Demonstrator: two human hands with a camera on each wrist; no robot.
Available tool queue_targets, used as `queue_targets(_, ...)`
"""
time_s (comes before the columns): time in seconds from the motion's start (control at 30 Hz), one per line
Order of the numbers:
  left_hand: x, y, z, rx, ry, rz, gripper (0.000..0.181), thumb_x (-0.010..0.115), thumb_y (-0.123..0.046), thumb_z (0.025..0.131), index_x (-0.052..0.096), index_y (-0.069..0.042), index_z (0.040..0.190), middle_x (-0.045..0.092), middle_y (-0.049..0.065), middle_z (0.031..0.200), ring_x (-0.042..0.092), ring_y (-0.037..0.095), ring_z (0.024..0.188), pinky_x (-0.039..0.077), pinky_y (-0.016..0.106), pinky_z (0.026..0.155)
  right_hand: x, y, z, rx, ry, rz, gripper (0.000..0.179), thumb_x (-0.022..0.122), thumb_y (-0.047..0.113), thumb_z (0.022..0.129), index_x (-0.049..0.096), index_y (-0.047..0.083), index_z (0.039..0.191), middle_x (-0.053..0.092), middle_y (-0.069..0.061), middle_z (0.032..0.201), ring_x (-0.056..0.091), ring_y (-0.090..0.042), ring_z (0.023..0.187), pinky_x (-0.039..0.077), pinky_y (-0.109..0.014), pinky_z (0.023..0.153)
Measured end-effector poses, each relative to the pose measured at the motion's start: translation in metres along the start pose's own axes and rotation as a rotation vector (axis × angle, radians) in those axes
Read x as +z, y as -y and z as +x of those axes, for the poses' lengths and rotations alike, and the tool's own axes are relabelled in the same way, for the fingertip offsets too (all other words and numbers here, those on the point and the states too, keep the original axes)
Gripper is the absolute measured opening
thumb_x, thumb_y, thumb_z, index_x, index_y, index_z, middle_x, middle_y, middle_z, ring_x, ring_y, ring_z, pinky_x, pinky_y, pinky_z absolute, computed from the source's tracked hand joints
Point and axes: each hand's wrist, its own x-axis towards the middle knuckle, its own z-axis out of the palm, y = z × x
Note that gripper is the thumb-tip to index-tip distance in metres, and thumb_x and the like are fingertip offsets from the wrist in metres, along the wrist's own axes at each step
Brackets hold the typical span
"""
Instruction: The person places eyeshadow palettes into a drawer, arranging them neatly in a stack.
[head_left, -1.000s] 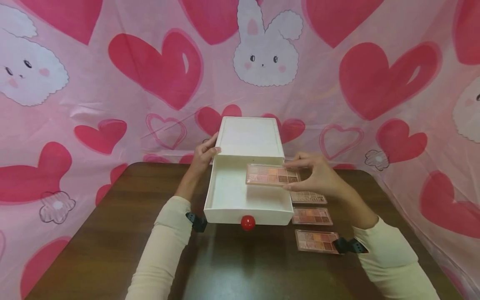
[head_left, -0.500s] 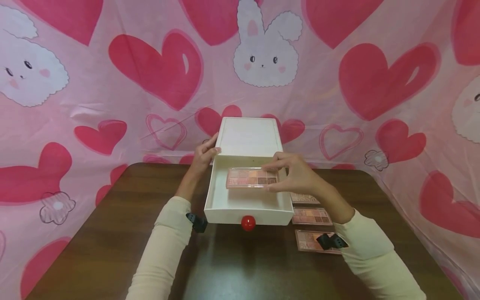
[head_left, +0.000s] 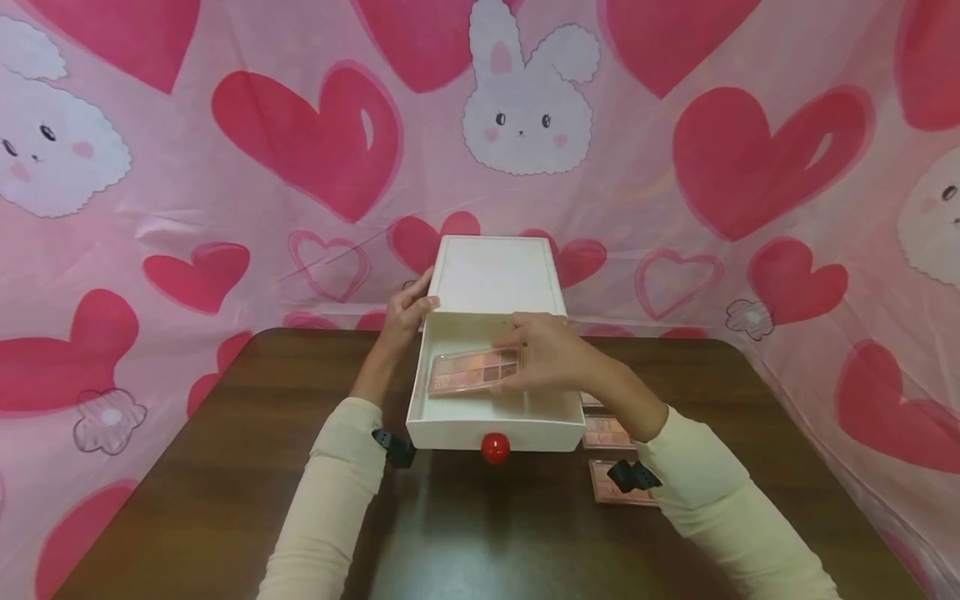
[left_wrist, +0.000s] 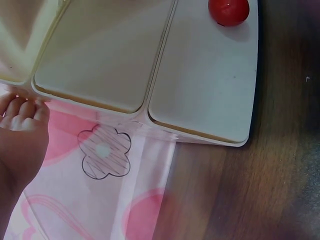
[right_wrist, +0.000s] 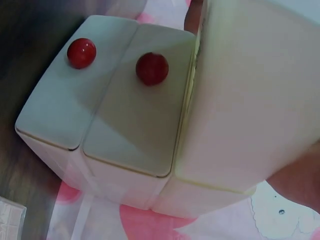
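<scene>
A white drawer unit (head_left: 495,275) stands on the table with its top drawer (head_left: 450,434) pulled out. My left hand (head_left: 403,321) grips the unit's left side near the front, thumb at the top edge. In the left wrist view, the left hand's fingers (left_wrist: 25,107) lie against that side. Inside the open drawer, my right hand (head_left: 555,354) pinches an eyeshadow palette (head_left: 463,372) by its right end, tilted with its left end lower. Whether the palette touches the drawer floor, I cannot tell. From the right wrist, the drawer wall (right_wrist: 250,100) hides most of the right hand (right_wrist: 300,177).
Right of the unit, more palettes lie in a column on the brown table (head_left: 225,467); the nearest palette (head_left: 618,483) is partly covered by the wrist camera. Two closed lower drawers (right_wrist: 135,120) carry red knobs. A heart-and-rabbit cloth (head_left: 450,192) hangs behind.
My right hand has moved left and down with the palette, from the drawer's right rim into the drawer, and the palette has tilted. The left hand has stayed on the unit.
</scene>
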Motion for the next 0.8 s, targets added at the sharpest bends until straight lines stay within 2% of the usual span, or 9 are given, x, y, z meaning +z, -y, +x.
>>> queue_targets(0.2,0.0004,0.0007,0.0003,-0.005,-0.004,0.011,0.063,0.05,-0.007,0.091,0.038,0.005,0.152,0.036,0.024,0.161,0.057,-0.005,0.106,0.051,0.01,0.091,0.0037,0.0035,0.004,0.028,0.043,-0.015,0.06,0.093,0.036,0.068,0.077,0.005,0.117,0.068,-0.003,0.091,0.053,-0.013,0.079,0.046,-0.022,0.067)
queue_targets(0.47,0.0019,-0.0002,-0.0007,-0.004,-0.004,0.002,0.066,0.052,-0.011,0.09,0.038,0.004,0.153,0.037,0.024,0.161,0.057,-0.005,0.108,0.051,0.011,0.091,0.0062,0.0024,0.0046,-0.015,0.064,-0.1,0.056,0.092,0.033,0.069,0.078,0.004,0.115,0.07,-0.006,0.097,0.056,-0.013,0.078,0.048,-0.023,0.068)
queue_targets(0.67,0.0016,0.0003,-0.0017,-0.027,-0.02,0.038,0.066,0.053,-0.014,0.09,0.039,0.001,0.153,0.04,0.023,0.16,0.061,-0.004,0.093,0.054,0.013,0.079,0.0068,0.0052,0.0029,0.056,0.114,-0.143,0.061,0.092,0.04,0.07,0.076,0.009,0.12,0.068,-0.001,0.101,0.056,-0.012,0.08,0.048,-0.023,0.067)
queue_targets(0.8,0.0009,-0.0008,-0.0024,-0.035,-0.026,0.054,0.066,0.053,-0.015,0.09,0.04,0.0,0.153,0.04,0.022,0.16,0.061,-0.004,0.086,0.054,0.013,0.072,0.0076,0.0052,0.002,0.069,0.112,-0.159,0.065,0.091,0.041,0.071,0.073,0.01,0.125,0.068,0.0,0.106,0.057,-0.011,0.08,0.049,-0.023,0.068)
